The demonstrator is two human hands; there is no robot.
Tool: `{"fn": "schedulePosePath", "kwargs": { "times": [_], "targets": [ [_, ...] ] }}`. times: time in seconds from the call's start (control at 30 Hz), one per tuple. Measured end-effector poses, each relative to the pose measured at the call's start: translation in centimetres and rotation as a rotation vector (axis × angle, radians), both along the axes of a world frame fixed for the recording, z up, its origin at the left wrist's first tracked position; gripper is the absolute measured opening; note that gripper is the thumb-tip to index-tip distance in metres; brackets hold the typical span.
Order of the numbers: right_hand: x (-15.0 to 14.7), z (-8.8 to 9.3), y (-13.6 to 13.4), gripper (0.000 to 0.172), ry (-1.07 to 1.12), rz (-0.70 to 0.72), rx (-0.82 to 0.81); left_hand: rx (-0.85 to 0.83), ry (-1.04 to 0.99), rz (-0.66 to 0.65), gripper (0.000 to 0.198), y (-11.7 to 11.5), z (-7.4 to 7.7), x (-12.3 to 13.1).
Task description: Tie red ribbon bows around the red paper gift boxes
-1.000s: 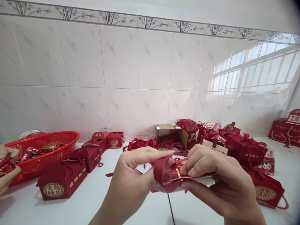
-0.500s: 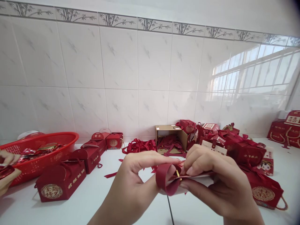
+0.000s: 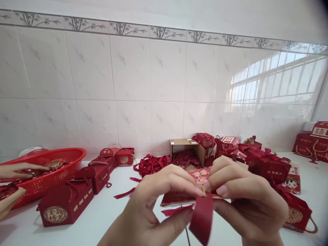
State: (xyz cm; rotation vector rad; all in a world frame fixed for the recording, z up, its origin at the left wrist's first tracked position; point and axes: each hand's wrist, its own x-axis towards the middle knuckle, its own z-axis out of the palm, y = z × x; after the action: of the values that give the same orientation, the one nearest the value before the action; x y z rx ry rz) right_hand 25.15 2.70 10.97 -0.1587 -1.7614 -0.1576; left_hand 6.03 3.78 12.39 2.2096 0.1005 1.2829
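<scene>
In front of me, a flat red patterned card [image 3: 201, 176] is held up above the table. A dark red ribbon [image 3: 202, 217] hangs from its near edge, with a small gold tie [image 3: 203, 190] beside it. My left hand [image 3: 151, 201] is closed, its thumb and index finger pinching the ribbon at the gold tie. My right hand [image 3: 246, 198] grips the card from the right, thumb below and fingers on top. Part of the card is hidden behind my fingers.
To the left is a red plastic basket [image 3: 48, 181] of wrapped packets, with another person's hands [image 3: 22, 171] at it. Red gift boxes [image 3: 68, 203] line up beside it. Behind my hands are a ribbon pile [image 3: 153, 164] and an open cardboard box [image 3: 183, 141]; more boxes [image 3: 269, 167] crowd the right.
The ribbon loop has swung round and now hangs down at the front. The card shows its patterned top. My left fingers moved right to the gold tie. The other person's hand reached into the basket.
</scene>
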Motion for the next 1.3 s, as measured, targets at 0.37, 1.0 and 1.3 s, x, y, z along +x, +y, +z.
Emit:
{"fn": "schedulePosePath", "kwargs": {
  "times": [0.37,1.0,1.3],
  "targets": [
    [0.2,0.3,0.3,0.026,-0.039,-0.044,-0.047,0.420,-0.071,0.126,0.050,1.2,-0.8,-0.1],
    [-1.2,0.1,-1.0,0.020,0.090,-0.045,-0.083,0.474,-0.101,0.117,0.024,0.8,0.5,0.3],
    [-1.1,0.1,-0.4,0.015,0.059,-0.074,-0.066,0.463,-0.111,0.161,0.019,1.0,0.2,0.3]
  ]
}}
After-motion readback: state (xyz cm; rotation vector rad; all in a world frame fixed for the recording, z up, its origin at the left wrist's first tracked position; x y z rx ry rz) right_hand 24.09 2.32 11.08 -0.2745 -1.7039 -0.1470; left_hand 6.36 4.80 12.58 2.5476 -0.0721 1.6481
